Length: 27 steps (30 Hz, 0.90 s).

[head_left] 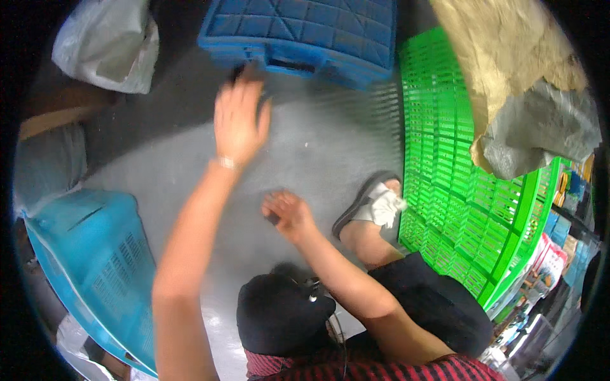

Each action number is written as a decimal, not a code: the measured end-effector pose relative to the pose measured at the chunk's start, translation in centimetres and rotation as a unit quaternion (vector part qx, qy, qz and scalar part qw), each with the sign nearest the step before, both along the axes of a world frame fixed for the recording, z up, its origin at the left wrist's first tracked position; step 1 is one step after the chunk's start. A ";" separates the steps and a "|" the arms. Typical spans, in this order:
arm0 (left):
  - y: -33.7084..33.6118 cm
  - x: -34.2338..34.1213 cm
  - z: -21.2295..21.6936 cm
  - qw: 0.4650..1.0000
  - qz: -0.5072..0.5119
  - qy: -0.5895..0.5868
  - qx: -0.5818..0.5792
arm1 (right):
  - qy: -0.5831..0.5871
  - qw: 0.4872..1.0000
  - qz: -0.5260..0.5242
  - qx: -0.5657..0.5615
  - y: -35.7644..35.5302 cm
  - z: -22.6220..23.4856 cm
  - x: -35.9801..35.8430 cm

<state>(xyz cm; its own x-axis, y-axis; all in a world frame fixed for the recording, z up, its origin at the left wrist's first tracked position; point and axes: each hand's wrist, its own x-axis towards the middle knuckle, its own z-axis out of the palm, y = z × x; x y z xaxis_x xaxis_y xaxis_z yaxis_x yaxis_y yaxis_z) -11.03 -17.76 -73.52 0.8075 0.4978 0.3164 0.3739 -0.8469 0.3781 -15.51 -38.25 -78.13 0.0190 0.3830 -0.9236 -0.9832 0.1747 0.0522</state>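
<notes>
My left hand (241, 117) stretches forward with its fingers extended and thumb apart, slightly blurred. Its fingertips are at the front edge of a blue lidded plastic crate (298, 41), beside the handle slot; whether they touch it I cannot tell. A small dark patch shows by the fingertips, too blurred to name. A band circles my left wrist. Lower down, my right hand (289, 214) hovers over the grey floor (318, 133). Its fingers are loosely curled and apart, and I see nothing held in them; a dark spot by the palm is unclear.
A tall green slatted basket (438, 159) stands at the right, with torn brown paper (515, 57) over its far part. At the left are a light-blue plastic basket (95, 254) and a white sack (111, 47). My sandalled foot (368, 216) rests beside the green basket.
</notes>
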 end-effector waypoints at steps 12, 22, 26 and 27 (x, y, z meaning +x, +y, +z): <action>9.6 8.4 -0.5 0.938 -0.082 0.136 0.307 | -0.427 0.885 0.147 -0.111 -4.1 -5.4 9.6; 5.8 10.8 0.8 0.961 -0.001 0.058 0.272 | -0.459 0.870 0.151 -0.102 -0.8 -3.0 15.4; 1.3 5.6 -3.7 0.980 -0.061 0.007 0.189 | -0.382 0.915 0.091 -0.093 -2.0 -2.8 9.7; 1.0 4.4 -5.3 0.995 -0.015 0.054 0.079 | -0.359 0.927 0.077 -0.072 -1.9 -2.6 8.4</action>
<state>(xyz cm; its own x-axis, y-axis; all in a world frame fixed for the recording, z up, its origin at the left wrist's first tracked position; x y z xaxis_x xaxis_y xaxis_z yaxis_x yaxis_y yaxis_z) -6.59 -16.78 -78.86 0.8548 0.4234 0.3000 0.3785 -0.9042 0.1979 -7.07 -40.13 -80.76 0.6049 0.3060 -0.7352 -0.7690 -0.0153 -0.6391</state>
